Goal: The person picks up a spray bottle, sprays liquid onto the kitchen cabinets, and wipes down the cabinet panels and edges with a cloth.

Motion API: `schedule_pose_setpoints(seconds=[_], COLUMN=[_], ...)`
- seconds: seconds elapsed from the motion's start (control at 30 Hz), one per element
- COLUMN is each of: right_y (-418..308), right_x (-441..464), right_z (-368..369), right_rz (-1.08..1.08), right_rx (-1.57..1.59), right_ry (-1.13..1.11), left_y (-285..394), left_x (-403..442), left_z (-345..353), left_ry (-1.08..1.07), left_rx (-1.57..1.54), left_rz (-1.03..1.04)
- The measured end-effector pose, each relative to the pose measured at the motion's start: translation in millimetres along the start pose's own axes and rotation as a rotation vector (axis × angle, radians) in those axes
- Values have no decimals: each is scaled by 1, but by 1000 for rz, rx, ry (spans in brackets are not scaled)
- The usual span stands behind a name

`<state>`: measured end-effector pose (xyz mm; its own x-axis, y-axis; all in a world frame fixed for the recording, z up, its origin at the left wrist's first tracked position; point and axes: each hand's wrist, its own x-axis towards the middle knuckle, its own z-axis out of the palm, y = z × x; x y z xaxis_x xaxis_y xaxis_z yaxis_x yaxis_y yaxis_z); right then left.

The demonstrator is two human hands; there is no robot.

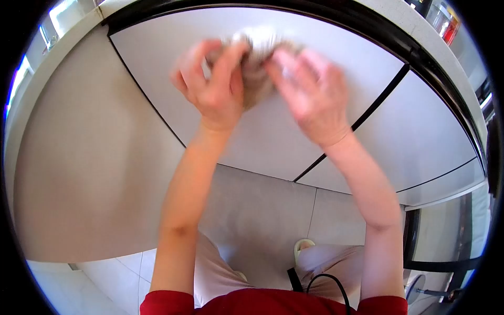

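A crumpled whitish-beige cloth, smeared by motion, is bunched between my two hands in front of a white cabinet door. My left hand grips its left side with bent fingers. On the other side, my right hand has its fingers curled in and pinches the cloth's right edge. Both hands are blurred, and some fingertips are hidden in the folds. Whether the cloth touches the door I cannot tell.
A black-edged countertop curves above the doors. To the left is a plain beige side panel, and to the right another white door. Below lies a grey tiled floor. A glass-and-black-framed unit stands at lower right.
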<state>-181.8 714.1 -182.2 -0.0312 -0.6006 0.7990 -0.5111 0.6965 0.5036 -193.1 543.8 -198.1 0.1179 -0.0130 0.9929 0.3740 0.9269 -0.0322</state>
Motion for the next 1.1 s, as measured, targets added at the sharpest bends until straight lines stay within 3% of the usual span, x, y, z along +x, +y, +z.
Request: schedule_pose_setpoints(seconds=[0.1, 0.2, 0.4, 0.57, 0.73, 0.9, 1.1], right_y=[2, -31, -99, -86, -53, -80, -81], right_x=[8, -57, -179, -152, -77, -146, -125], right_z=[9, 22, 47, 32, 13, 31, 17], right_rz=[52, 105, 107, 115, 197, 146, 267], right_rx=[-38, 65, 180, 180, 35, 119, 143], right_ry=[181, 53, -273, -333, -106, -232, -296], left_y=[3, 21, 46, 50, 38, 52, 66], left_x=[-10, -92, -239, -201, -111, -190, -165], left_z=[9, -4, -47, -48, -20, -38, -39], left_ry=[-24, -140, -455, -556, -267, -437, -505], left_rx=[-9, -111, -163, -203, -172, -229, -269], left_rz=[93, -28, -76, -164, -82, -161, -297])
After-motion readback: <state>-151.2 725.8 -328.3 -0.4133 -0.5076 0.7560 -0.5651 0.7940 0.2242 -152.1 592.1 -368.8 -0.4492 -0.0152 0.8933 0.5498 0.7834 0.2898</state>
